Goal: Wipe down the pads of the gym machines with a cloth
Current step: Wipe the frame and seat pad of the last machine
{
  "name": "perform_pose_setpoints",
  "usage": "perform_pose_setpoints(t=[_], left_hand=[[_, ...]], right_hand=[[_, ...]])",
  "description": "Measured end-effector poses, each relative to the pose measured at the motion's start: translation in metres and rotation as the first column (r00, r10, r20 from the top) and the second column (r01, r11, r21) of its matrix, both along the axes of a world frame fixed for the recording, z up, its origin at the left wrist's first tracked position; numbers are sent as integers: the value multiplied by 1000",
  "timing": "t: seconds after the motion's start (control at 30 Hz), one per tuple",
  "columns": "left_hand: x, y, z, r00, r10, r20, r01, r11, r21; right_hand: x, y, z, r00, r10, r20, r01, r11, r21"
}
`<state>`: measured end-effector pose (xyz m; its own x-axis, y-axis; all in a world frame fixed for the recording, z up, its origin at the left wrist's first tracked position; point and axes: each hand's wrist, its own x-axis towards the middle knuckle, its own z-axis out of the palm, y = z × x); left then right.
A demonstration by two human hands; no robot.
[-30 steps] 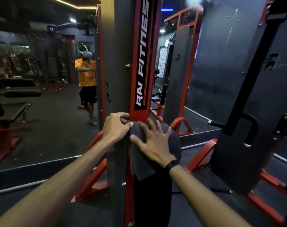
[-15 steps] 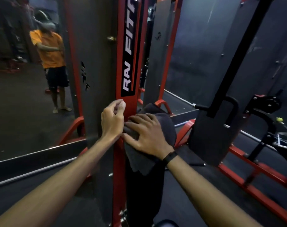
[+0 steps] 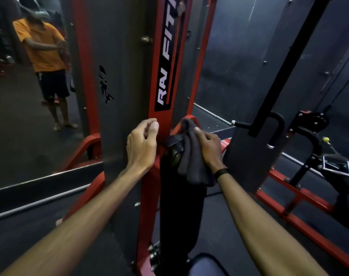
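Landmark: black upright back pad, fixed to the right face of the red machine post.
Seat edge: a rounded dark pad sits just below the back pad's foot; judged not yet wiped.
Right hand: at the top right of the back pad, fingers curled over the bunched dark cloth, pressing it to the pad's upper edge.
Left hand: left of the pad top, fingers loosely curled against the post, holding nothing; it appears to brace.
Cloth condition: folds hang down the pad's right side.
Advice: spread the cloth flatter, draw it down the full pad face with even pressure, and include the side edges.
Beyond: a wall mirror left of the post shows a person's reflection.
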<state>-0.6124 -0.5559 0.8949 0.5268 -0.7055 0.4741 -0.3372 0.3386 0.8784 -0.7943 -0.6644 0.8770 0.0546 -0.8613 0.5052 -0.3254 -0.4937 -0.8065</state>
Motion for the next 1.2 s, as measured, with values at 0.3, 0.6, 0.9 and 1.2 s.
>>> perform_pose_setpoints(t=[0.3, 0.6, 0.9, 1.2], left_hand=[[-21, -5, -15, 991, -77, 109, 76, 997, 15], [-42, -34, -6, 854, -90, 512, 65, 996, 68], [-54, -43, -15, 328, -87, 941, -13, 995, 97], [-67, -32, -16, -26, 27, 999, 1, 1000, -27]], right_hand=[[30, 31, -5, 881, -77, -468, -217, 812, -542], [-4, 1, -47, 927, -43, 373, -3, 993, 121], [-27, 25, -170, 942, -142, 305, 96, 982, 162], [-42, 58, -295, 933, -294, 209, 221, 923, 315]])
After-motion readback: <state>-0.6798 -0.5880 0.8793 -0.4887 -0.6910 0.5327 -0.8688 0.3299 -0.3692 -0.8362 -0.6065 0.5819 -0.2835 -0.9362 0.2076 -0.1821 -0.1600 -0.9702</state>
